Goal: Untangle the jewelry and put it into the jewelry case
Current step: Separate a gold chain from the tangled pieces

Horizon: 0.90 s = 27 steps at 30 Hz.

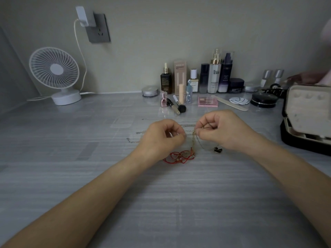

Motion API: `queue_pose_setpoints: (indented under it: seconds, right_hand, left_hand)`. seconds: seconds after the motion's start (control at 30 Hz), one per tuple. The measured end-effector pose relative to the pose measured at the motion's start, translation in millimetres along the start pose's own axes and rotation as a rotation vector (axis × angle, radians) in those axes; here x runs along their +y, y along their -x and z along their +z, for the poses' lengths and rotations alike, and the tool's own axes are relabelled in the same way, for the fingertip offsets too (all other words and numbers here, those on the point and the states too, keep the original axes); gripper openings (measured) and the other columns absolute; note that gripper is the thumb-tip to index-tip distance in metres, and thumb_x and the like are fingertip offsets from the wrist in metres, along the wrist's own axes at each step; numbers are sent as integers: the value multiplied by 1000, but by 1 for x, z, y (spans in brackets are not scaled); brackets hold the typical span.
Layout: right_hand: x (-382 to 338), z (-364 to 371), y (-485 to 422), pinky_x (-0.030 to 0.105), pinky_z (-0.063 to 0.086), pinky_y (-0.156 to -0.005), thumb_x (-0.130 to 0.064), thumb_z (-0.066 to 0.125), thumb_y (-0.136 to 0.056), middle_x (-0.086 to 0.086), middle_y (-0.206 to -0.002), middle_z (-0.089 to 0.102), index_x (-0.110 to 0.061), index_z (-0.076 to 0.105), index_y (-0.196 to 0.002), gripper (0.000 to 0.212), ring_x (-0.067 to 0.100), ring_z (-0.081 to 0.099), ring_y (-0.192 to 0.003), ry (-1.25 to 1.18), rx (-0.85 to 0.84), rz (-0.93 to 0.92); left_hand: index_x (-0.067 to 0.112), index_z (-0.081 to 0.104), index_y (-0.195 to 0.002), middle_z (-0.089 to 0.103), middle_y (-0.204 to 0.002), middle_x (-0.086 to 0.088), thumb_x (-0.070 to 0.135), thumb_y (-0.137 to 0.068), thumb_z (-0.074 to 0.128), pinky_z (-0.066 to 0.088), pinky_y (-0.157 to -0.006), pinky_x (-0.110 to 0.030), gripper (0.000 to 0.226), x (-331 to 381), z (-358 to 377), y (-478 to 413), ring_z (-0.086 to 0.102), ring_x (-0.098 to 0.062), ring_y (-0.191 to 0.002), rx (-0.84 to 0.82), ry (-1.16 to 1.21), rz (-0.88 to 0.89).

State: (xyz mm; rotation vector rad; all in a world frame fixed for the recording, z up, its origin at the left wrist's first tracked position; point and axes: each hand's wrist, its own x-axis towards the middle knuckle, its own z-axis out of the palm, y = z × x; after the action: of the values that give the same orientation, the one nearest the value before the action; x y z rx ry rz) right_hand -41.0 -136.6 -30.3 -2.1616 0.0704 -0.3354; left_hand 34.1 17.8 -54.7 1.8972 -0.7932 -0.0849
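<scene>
One grey table is seen, with one white fan at its far left and one open jewelry case at its right edge. Two hands are held mid-table. One thin chain is pinched between the left hand and the right hand. One red cord bracelet is laid just beneath them.

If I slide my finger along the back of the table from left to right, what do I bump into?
white fan → silver round compact → dark dropper bottle → pink palette → volleyball-patterned disc → black round case → open jewelry case
</scene>
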Motion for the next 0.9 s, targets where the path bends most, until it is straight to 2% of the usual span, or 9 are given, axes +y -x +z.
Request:
queue_pose_setpoints:
  seconds: [0.07,0.13,0.27,0.37,0.47,0.63,0.77,0.9]
  right_hand:
    - [0,0,0,10,33,-43,-7,66,-81,-14,-39,47,-21,62,-67,19,0,38,-38,3,7,-5]
    - [-1,0,0,10,34,-43,-7,66,-80,-13,-40,48,-21,62,-67,20,0,39,-39,-6,15,-9]
    - [-2,1,1,11,34,-43,-7,66,-80,-13,-40,48,-21,63,-67,19,1,38,-39,-8,8,-19]
    - [-3,1,1,12,34,-44,-7,65,-81,-13,-40,48,-21,62,-68,19,0,38,-39,-2,3,-21]
    - [-4,1,2,13,33,-44,-8,66,-81,-10,-47,49,-22,62,-68,19,3,39,-42,-3,3,-20]
    - [-2,1,2,15,34,-46,-9,66,-81,-9,-49,50,-22,63,-68,18,5,40,-44,9,2,-23]
    - [-2,1,2,11,34,-43,-8,66,-81,-13,-41,49,-22,63,-68,19,0,39,-39,8,-5,-24]
    - [-4,1,3,11,35,-43,-4,64,-81,-12,-40,50,-19,63,-68,19,-1,39,-37,-8,-32,-8]
  left_hand:
    - [25,64,-65,63,-67,1,16,-80,68,44,-59,-25,18,3,4,2,52,-10,-62,-50,9,-23]
    - [22,67,-69,68,-75,-9,18,-82,67,46,-61,-25,14,6,7,5,55,-14,-67,-68,-3,-65]
    - [13,72,-87,71,-87,-9,20,-88,60,46,-61,-19,13,7,9,5,58,-10,-75,-65,3,-120]
    - [14,70,-86,60,-70,-3,22,-91,57,39,-52,-16,16,7,9,4,50,-5,-60,-97,64,-144]
    - [16,66,-81,51,-51,15,17,-91,57,34,-46,-8,15,8,9,5,43,4,-43,-108,155,-134]
    - [20,64,-72,59,-66,7,10,-87,61,39,-51,-7,19,7,9,4,50,8,-49,-92,211,-117]
    - [22,63,-69,59,-65,7,5,-84,62,39,-50,-7,22,6,8,3,50,6,-48,-58,171,-127]
    - [24,62,-68,58,-63,6,7,-80,62,43,-55,-19,20,3,5,1,49,-6,-57,-27,-21,-42]
